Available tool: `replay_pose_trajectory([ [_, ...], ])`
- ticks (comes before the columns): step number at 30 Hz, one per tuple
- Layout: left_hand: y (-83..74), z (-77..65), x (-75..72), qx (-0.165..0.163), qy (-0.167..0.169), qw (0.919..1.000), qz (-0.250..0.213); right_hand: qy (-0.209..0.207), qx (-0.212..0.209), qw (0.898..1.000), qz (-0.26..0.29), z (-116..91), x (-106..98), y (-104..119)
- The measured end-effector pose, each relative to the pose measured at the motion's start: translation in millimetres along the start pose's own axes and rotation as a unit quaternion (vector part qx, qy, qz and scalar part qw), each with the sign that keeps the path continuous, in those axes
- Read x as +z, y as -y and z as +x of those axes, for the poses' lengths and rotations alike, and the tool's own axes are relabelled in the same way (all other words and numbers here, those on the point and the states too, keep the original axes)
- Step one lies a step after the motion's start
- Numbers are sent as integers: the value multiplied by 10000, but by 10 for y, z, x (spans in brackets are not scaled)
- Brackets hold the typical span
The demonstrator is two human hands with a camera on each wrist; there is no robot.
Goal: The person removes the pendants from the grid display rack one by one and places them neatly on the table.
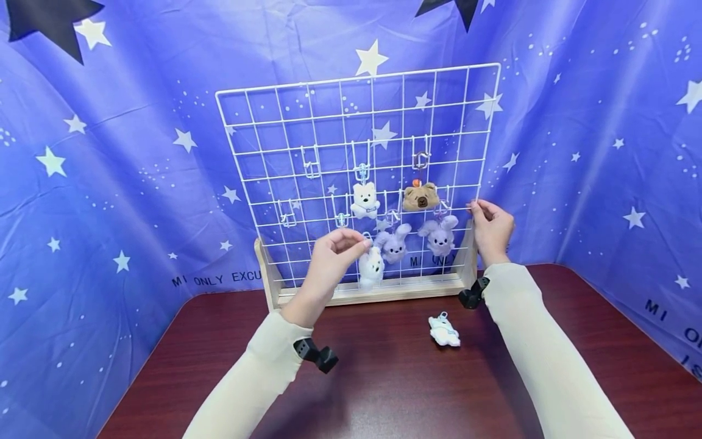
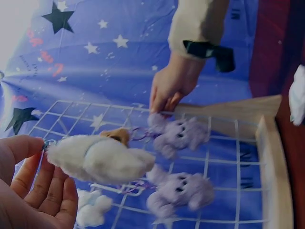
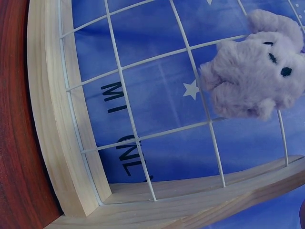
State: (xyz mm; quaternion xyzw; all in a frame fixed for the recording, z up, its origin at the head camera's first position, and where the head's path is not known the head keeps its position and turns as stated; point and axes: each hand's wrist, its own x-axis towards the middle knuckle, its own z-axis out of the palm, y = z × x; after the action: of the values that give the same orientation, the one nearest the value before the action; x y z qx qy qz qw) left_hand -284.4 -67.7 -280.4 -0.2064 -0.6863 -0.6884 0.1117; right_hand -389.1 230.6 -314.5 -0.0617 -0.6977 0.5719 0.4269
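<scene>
My left hand pinches the small ring at the top of a white plush keychain, which dangles in front of the white wire grid. In the left wrist view this white plush hangs from thumb and fingertips, its back mostly showing. My right hand holds the grid's right edge between thumb and fingers, just above the wooden side support. Two lilac bunny plush keychains hang nearby, one further right and one just beside the held plush. Almost none of the right hand shows in the right wrist view.
A white bear keychain and a brown bear-head keychain hang higher on the grid. Further left are metal hooks. The grid stands in a wooden base. Another white plush keychain lies on the dark red table.
</scene>
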Motion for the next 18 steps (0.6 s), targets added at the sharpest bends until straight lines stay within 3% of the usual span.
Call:
replay_pose_trajectory([
  [11, 274, -239, 211, -315, 509, 9980, -224, 8, -20, 10000, 22, 0, -13, 6],
  [18, 476, -359, 331, -563, 795, 9952, -112, 42, -7, 10000, 20, -7, -16, 12],
])
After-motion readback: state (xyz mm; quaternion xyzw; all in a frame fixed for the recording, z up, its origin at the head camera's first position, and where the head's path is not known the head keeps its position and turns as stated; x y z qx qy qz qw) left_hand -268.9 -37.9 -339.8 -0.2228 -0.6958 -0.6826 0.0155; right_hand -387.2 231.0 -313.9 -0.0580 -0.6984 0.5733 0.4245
